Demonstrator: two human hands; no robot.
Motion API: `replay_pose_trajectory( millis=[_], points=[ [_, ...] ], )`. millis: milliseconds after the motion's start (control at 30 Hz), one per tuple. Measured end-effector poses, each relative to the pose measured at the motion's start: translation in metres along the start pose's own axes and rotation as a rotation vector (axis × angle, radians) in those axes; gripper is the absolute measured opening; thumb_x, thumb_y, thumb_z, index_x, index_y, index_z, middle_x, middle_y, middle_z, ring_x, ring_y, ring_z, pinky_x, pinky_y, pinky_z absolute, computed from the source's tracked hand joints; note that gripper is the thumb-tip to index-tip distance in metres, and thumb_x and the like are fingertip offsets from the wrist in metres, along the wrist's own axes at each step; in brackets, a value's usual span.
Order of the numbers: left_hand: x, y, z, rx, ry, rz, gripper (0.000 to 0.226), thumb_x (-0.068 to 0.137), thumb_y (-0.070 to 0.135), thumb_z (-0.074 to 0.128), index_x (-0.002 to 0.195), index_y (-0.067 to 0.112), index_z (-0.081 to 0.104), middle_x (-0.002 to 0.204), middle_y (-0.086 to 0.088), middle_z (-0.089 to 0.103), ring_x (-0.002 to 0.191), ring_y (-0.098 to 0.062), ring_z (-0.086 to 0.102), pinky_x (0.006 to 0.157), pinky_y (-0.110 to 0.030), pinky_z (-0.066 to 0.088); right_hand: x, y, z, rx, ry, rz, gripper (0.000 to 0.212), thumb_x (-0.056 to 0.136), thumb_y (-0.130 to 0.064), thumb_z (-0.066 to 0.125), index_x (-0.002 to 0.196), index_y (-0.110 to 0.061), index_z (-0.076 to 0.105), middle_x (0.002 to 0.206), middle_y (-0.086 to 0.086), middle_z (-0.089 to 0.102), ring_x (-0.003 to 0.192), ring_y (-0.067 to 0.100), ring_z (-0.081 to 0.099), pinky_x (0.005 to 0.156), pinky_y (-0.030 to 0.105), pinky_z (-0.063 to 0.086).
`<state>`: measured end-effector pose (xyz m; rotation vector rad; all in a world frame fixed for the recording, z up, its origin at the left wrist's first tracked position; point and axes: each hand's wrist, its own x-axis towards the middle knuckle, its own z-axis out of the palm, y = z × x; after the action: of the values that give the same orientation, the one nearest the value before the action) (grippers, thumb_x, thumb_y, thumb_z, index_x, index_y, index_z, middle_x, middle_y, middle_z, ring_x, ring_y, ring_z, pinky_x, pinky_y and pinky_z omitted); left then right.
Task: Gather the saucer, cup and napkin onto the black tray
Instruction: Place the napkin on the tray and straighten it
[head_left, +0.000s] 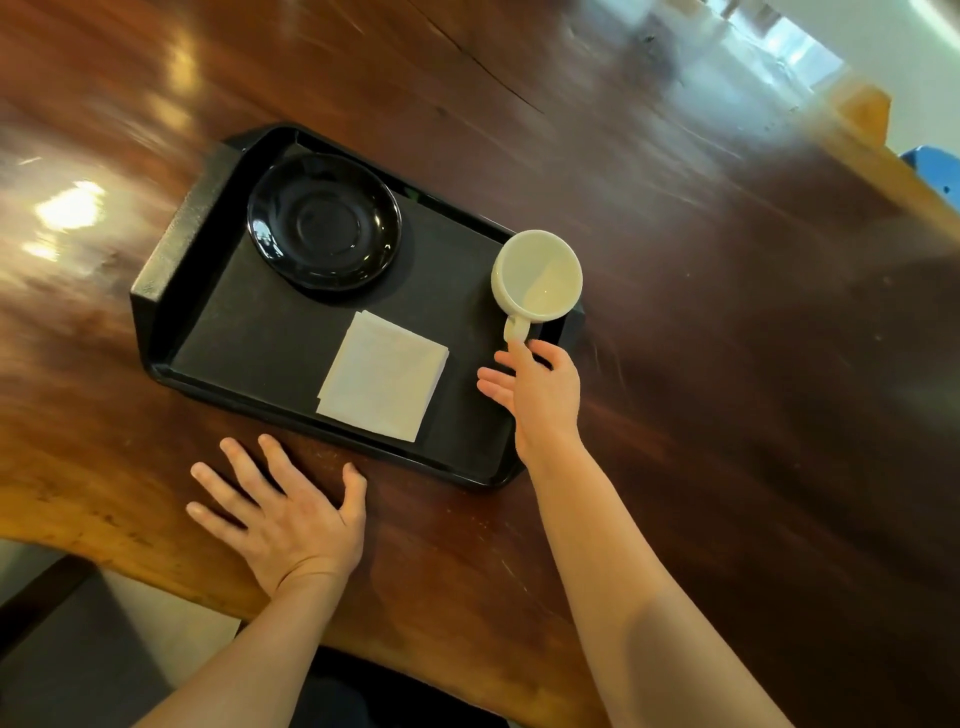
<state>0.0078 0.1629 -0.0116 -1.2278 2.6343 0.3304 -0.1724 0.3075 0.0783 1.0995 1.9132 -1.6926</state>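
A black tray (218, 332) lies on the wooden table. On its far left part sits a glossy black saucer (324, 221). A folded white napkin (383, 376) lies on the tray's near middle. A white cup (537, 273), empty and mouth up, is over the tray's right rim. My right hand (540, 395) pinches the cup's handle between thumb and forefinger, with the other fingers spread. My left hand (283, 512) rests flat on the table just in front of the tray, fingers apart, holding nothing.
The dark wooden table (727, 364) stretches far and right, with a long crack at the back. Its near edge runs below my left hand. A blue object (935, 171) shows beyond the table's right edge.
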Motion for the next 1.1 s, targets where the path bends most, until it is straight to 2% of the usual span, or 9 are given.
replay_pose_trajectory(
  millis=[100,200,400,533,667,733,833,900,1100],
  points=[
    [0.000,0.001,0.000,0.016,-0.009,-0.002,0.091,0.084,0.063,0.049,0.154,0.009,0.026,0.165,-0.022,0.015,0.153,-0.047,0.004,0.121,-0.066,0.004,-0.013,0.009,0.000,-0.076,0.022,-0.054,0.026,0.102,-0.021,0.057,0.125,-0.011,0.060,0.098,0.006,0.074,0.070,0.017,0.077,0.065,0.028,0.063],
    [0.002,0.003,0.000,0.045,-0.028,-0.015,0.095,0.081,0.066,0.054,0.154,0.010,0.028,0.165,-0.021,0.016,0.154,-0.046,0.005,0.121,-0.066,0.005,-0.020,0.011,0.014,-0.095,-0.047,-0.077,0.020,0.102,-0.020,0.055,0.118,-0.009,0.063,0.092,0.009,0.075,0.066,0.019,0.076,0.061,0.028,0.061],
    [0.002,0.000,0.002,0.093,-0.067,-0.013,0.094,0.085,0.073,0.033,0.156,0.012,0.024,0.167,-0.019,0.014,0.154,-0.045,0.000,0.121,-0.066,0.006,-0.018,-0.010,0.068,-0.172,-0.240,-0.173,0.018,0.102,-0.023,0.056,0.112,-0.010,0.064,0.092,0.009,0.074,0.067,0.020,0.074,0.067,0.034,0.062],
    [0.004,0.001,0.002,0.086,-0.068,-0.020,0.095,0.084,0.076,0.023,0.156,0.014,0.027,0.167,-0.018,0.016,0.155,-0.044,0.001,0.121,-0.065,0.005,-0.006,-0.024,0.099,-0.270,-0.292,-0.148,0.015,0.102,-0.028,0.056,0.094,-0.017,0.063,0.088,0.004,0.076,0.071,0.021,0.077,0.086,0.047,0.061],
    [0.004,0.002,0.003,0.080,-0.055,-0.013,0.094,0.084,0.075,0.024,0.155,0.014,0.027,0.166,-0.018,0.017,0.155,-0.044,0.003,0.122,-0.065,0.004,0.004,-0.028,0.125,-0.280,-0.340,-0.005,0.026,0.102,-0.027,0.057,0.078,-0.016,0.060,0.057,-0.003,0.074,0.076,0.024,0.077,0.101,0.058,0.049],
    [0.004,0.001,0.002,0.083,-0.054,-0.018,0.094,0.084,0.075,0.024,0.155,0.013,0.028,0.166,-0.019,0.018,0.155,-0.044,0.004,0.122,-0.065,0.004,0.008,-0.028,0.134,-0.268,-0.374,0.058,0.029,0.103,-0.022,0.053,0.082,-0.006,0.062,0.062,0.006,0.074,0.069,0.021,0.073,0.090,0.048,0.057],
    [0.004,0.001,0.001,0.073,-0.036,-0.009,0.094,0.084,0.075,0.023,0.154,0.012,0.031,0.165,-0.020,0.021,0.154,-0.045,0.007,0.122,-0.065,0.005,0.010,-0.028,0.145,-0.227,-0.404,0.059,0.029,0.102,-0.011,0.051,0.116,0.014,0.060,0.089,0.020,0.073,0.059,0.019,0.071,0.055,0.026,0.058],
    [0.004,0.001,0.001,0.067,-0.023,-0.004,0.093,0.084,0.075,0.023,0.153,0.012,0.030,0.164,-0.020,0.022,0.154,-0.046,0.008,0.122,-0.065,0.006,0.012,-0.026,0.149,-0.192,-0.414,0.050,0.032,0.101,-0.004,0.050,0.125,0.016,0.055,0.086,0.019,0.070,0.060,0.019,0.071,0.053,0.023,0.056],
    [0.005,0.002,0.003,0.062,-0.012,-0.008,0.094,0.082,0.075,0.026,0.151,0.012,0.038,0.164,-0.020,0.026,0.153,-0.046,0.012,0.121,-0.065,0.007,0.016,-0.029,0.157,-0.085,-0.432,0.054,0.032,0.100,0.002,0.046,0.129,0.017,0.050,0.087,0.020,0.066,0.068,0.024,0.070,0.056,0.024,0.057]
  ],
)
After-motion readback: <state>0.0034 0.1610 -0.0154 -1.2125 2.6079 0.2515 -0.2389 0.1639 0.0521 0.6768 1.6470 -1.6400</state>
